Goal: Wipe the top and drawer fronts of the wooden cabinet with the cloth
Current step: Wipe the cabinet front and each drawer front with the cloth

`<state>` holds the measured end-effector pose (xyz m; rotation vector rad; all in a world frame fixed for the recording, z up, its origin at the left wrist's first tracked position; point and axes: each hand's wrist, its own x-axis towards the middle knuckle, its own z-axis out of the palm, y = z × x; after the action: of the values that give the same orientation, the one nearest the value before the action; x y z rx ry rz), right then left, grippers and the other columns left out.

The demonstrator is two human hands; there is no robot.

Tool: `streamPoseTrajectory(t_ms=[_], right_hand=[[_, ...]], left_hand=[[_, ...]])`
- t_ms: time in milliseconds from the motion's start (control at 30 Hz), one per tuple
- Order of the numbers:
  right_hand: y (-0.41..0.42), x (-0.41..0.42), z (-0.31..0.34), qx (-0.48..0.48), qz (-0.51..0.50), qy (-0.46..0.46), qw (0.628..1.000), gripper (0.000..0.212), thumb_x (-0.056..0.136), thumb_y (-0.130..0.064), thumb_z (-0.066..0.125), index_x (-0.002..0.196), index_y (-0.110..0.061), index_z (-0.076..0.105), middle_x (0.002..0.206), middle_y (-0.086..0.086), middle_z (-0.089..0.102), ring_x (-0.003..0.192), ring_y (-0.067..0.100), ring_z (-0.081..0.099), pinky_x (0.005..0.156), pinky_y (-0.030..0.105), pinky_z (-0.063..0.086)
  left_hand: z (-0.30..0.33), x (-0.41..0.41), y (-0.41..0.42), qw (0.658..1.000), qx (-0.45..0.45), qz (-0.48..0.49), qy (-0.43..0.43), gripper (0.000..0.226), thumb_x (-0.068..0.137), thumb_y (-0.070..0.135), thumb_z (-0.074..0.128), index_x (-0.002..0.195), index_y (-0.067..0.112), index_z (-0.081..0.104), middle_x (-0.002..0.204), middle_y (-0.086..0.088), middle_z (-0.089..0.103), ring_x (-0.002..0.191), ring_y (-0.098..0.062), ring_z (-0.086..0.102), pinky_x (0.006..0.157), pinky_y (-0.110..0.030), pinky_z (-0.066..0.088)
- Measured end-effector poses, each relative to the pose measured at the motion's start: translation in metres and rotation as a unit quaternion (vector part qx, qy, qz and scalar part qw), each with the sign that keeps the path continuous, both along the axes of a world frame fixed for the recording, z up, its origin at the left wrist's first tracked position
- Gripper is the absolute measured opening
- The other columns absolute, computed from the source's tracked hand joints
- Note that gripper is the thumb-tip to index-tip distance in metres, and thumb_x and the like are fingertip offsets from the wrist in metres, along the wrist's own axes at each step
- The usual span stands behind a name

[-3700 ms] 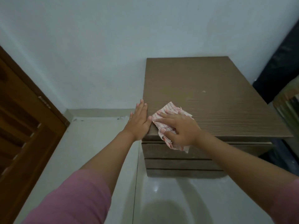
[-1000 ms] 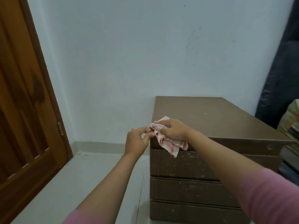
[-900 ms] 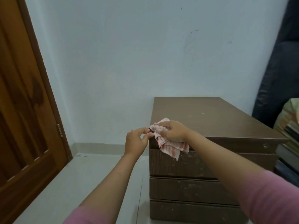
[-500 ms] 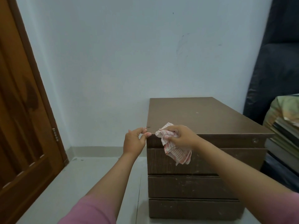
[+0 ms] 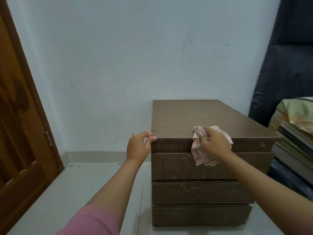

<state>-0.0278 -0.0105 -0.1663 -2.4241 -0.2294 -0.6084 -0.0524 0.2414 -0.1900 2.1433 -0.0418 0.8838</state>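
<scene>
A low brown wooden cabinet with three dusty drawer fronts stands against the pale wall. My right hand grips a bunched red-and-white checked cloth at the top's front edge, about the middle; the cloth hangs down over the upper drawer front. My left hand rests on the cabinet's front left corner, with fingertips on the top and thumb on the front edge.
A brown wooden door fills the left side. A dark covered object and a stack of books or papers crowd the cabinet's right side. Pale tiled floor lies to the left of the cabinet.
My right hand has slid the cloth rightward along the top's front edge, from the left corner to about the middle. My head has dropped lower. The left hand stays at the corner.
</scene>
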Motion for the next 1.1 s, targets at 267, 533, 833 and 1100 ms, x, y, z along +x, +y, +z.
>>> streamPoseTrajectory(t_ms=[267,533,833,1100], right_hand=[[0.048,0.001,-0.005,-0.055,0.095,-0.040,0.993,0.037,0.092,-0.040,0.045,0.123,-0.029,0.061,0.127,-0.009,0.062,0.116,0.015,0.052,0.109,0.044,0.023],[0.040,0.005,-0.017,-0.056,0.184,-0.063,0.979,0.048,0.085,-0.018,0.065,0.129,-0.036,0.057,0.136,-0.017,0.052,0.127,-0.004,0.037,0.114,0.044,0.013],[0.022,0.002,-0.012,-0.105,0.190,-0.039,0.975,0.047,0.090,-0.046,0.055,0.136,-0.039,0.046,0.145,-0.016,0.043,0.136,0.003,0.031,0.117,0.050,0.007],[0.040,0.008,-0.019,-0.044,0.111,-0.069,0.991,0.033,0.095,-0.032,0.054,0.127,-0.039,0.057,0.135,-0.015,0.055,0.130,0.006,0.043,0.114,0.048,0.010]], left_hand=[[-0.001,0.002,0.002,1.000,0.013,0.000,-0.004,0.021,0.086,0.027,0.063,0.090,0.007,0.066,0.107,-0.008,0.070,0.105,-0.025,0.063,0.115,-0.041,0.012],[-0.001,0.003,0.004,1.000,0.029,0.000,0.003,0.021,0.086,0.030,0.063,0.089,0.009,0.066,0.105,-0.006,0.070,0.103,-0.027,0.062,0.115,-0.039,0.011],[-0.005,0.005,0.003,0.999,0.021,0.008,0.026,0.021,0.087,0.036,0.059,0.090,0.015,0.064,0.108,-0.003,0.068,0.115,-0.033,0.055,0.113,-0.040,0.016],[-0.004,0.004,0.001,1.000,0.011,0.009,0.026,0.021,0.087,0.034,0.059,0.093,0.014,0.064,0.111,-0.004,0.068,0.117,-0.031,0.054,0.114,-0.037,0.013]])
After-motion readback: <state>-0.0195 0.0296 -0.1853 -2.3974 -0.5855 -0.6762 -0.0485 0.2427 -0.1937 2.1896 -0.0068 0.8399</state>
